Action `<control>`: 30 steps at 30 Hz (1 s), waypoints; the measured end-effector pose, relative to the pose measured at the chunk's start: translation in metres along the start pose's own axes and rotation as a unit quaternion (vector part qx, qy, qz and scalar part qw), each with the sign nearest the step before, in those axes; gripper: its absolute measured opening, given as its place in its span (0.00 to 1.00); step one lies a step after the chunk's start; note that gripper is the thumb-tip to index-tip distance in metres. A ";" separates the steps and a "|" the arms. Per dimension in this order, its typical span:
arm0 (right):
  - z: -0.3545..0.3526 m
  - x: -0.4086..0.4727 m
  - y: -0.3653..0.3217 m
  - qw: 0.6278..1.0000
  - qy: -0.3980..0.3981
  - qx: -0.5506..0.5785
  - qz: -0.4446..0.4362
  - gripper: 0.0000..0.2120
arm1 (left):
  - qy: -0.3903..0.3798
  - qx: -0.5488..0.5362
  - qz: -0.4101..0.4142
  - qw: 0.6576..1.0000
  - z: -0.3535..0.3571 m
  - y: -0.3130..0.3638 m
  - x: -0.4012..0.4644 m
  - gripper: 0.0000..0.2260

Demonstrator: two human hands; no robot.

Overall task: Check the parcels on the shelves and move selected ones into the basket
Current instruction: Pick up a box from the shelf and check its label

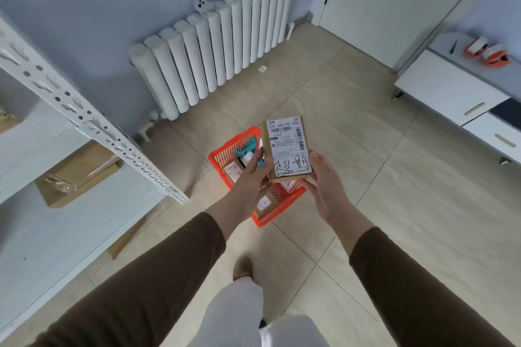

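I hold a small brown cardboard parcel with a white shipping label facing up, above the red plastic basket on the floor. My left hand grips the parcel's left lower edge, and my right hand grips its right lower corner. Inside the basket lie several parcels, among them a teal packet and small labelled boxes. The white metal shelf unit stands at the left with a brown box on a lower shelf.
A white radiator lines the back wall. A white drawer cabinet stands at the right with orange tape dispensers on top. A white door is behind it. Beige tiled floor surrounds the basket. My foot is just behind the basket.
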State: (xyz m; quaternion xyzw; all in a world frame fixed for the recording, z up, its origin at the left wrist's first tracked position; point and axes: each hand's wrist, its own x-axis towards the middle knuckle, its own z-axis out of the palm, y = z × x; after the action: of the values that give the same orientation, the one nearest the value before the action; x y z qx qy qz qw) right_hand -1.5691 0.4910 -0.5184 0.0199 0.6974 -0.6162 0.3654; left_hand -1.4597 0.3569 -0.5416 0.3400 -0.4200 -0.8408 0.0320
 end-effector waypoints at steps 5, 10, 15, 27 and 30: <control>-0.018 0.082 0.010 0.998 -0.012 -0.054 0.021 0.10 | 0.051 -0.039 -0.032 0.997 0.006 -0.014 0.071 0.26; -0.030 0.166 0.050 0.992 -0.032 -0.098 0.069 0.12 | 0.123 -0.088 -0.063 0.986 0.006 -0.057 0.137 0.23; -0.040 0.239 0.103 0.984 -0.057 -0.101 0.134 0.16 | 0.184 -0.111 -0.078 0.973 -0.001 -0.118 0.200 0.19; -0.040 0.382 0.281 0.982 -0.030 -0.074 0.172 0.18 | 0.223 -0.124 -0.102 0.962 -0.063 -0.261 0.343 0.17; -0.033 0.406 0.317 0.979 -0.007 -0.013 0.202 0.16 | 0.208 -0.104 -0.106 0.967 -0.080 -0.288 0.372 0.16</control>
State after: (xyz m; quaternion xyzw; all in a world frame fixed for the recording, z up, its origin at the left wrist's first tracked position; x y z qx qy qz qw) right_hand -1.7311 0.4242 -1.0038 0.1513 0.6849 -0.5204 0.4871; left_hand -1.6302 0.3617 -0.9873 0.5449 -0.2760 -0.7891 0.0651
